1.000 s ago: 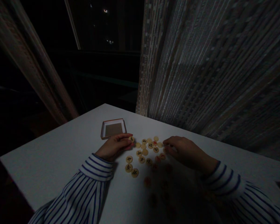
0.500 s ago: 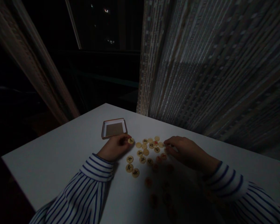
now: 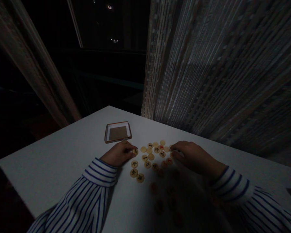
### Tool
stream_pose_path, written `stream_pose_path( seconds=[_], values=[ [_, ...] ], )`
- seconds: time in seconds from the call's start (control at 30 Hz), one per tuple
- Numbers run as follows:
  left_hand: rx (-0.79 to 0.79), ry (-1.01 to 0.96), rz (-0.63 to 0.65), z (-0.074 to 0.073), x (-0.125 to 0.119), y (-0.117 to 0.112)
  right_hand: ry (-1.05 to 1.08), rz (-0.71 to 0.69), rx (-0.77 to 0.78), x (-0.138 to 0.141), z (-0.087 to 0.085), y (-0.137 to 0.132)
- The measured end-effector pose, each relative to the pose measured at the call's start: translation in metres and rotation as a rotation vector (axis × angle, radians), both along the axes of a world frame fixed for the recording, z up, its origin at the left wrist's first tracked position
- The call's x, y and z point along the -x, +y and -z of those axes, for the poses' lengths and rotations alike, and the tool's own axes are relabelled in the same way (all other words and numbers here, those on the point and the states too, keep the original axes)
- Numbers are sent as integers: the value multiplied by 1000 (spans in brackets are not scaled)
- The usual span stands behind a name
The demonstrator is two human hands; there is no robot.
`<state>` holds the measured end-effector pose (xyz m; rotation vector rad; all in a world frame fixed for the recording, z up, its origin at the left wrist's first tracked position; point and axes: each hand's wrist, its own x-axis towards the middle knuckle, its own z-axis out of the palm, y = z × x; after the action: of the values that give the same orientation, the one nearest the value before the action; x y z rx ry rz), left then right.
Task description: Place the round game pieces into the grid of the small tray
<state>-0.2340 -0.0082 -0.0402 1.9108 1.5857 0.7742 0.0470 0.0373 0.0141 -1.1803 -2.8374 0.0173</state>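
Observation:
Round wooden Chinese chess pieces (image 3: 150, 157) lie scattered on a white table, carved with black or red characters; those nearest me sit in shadow. My left hand (image 3: 118, 153) holds one piece (image 3: 135, 151) at its fingertips, at the left edge of the group. Just behind that hand stands a shallow square box (image 3: 117, 133) with a brown base and a reddish rim. My right hand (image 3: 192, 157) rests at the right side of the group, its fingertips beside the pieces, with a gap between thumb and forefinger. Striped sleeves cover both my forearms.
The white table (image 3: 50, 161) ends in a corner at the far side and has edges running off both ways. A long woven curtain (image 3: 220, 71) hangs beyond it on the right, beside a dark window (image 3: 106, 29) with a few small lights.
My left hand has moved toward me with its piece, and its fingers now cover more of that piece. My right hand stays almost still. The view has shifted slightly.

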Motion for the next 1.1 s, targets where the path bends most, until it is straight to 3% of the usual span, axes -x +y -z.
stream_pose_path(
  seconds=[0.7,1.1],
  values=[
    [37,86,-15,1,4,1,-61,109,43,7,2,20],
    [50,64,-15,-2,3,-2,-96,-63,28,56,-9,16]
  ],
)
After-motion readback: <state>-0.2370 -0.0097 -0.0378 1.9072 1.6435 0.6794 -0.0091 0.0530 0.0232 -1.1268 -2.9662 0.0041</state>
